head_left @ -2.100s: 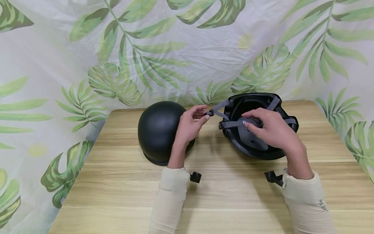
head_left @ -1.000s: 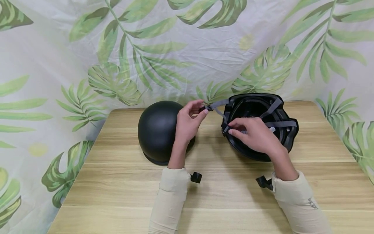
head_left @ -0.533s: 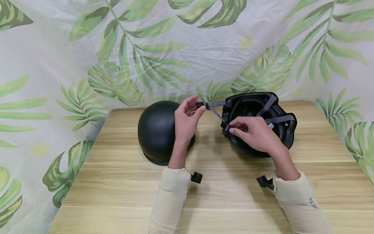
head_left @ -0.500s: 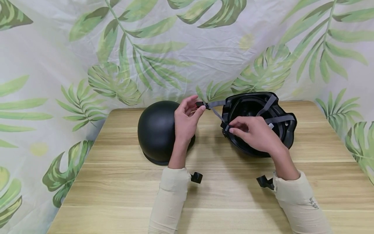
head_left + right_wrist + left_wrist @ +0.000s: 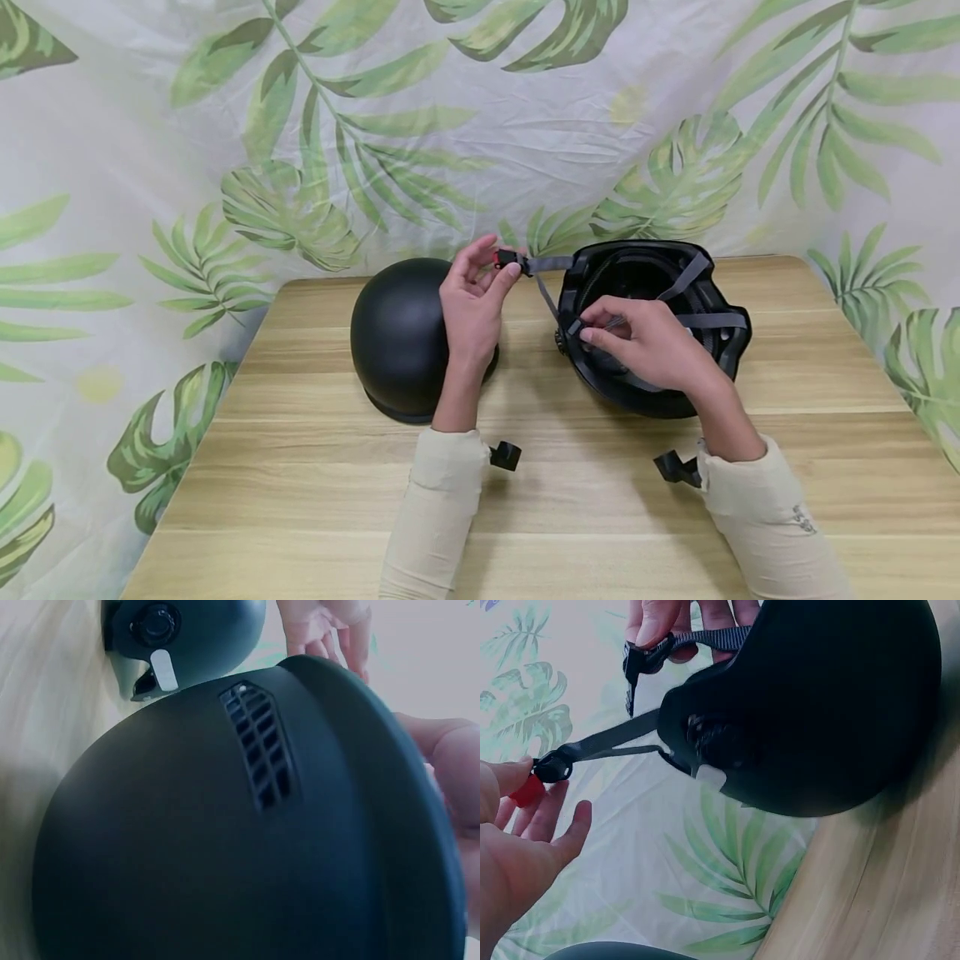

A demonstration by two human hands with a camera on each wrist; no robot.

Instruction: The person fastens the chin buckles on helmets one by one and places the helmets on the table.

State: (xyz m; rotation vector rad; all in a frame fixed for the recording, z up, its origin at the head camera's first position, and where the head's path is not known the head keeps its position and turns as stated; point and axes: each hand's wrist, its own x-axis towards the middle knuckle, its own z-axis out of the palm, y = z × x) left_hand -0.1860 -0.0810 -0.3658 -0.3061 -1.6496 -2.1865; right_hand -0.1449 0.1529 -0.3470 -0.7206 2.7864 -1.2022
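An upturned black helmet (image 5: pixel 660 407) lies with its hollow up and its grey straps loose. My left hand (image 5: pixel 472 312) pinches a black-and-red buckle half (image 5: pixel 512 261) at the end of one strap (image 5: pixel 551 263), beyond the helmet's left side. Over the helmet's opening, my right hand (image 5: pixel 656 342) pinches the other black buckle piece (image 5: pixel 649 656) on its grey strap (image 5: pixel 712 637). The two buckle pieces are apart. In the right wrist view the helmet's vented shell (image 5: pixel 202 825) hides most of the right hand's work.
A second black helmet (image 5: pixel 401 337) sits dome up at the left, partly behind the left hand. Both stand on a wood-grain table (image 5: pixel 562 483). A leaf-printed cloth (image 5: pixel 420 167) hangs along the back. Black mounts (image 5: pixel 504 456) stick out from both sleeves.
The right hand has moved left from the middle of the helmet to near its left rim. The left hand has shifted slightly up and left, and its buckle's red part now shows. The helmet has shifted slightly left.
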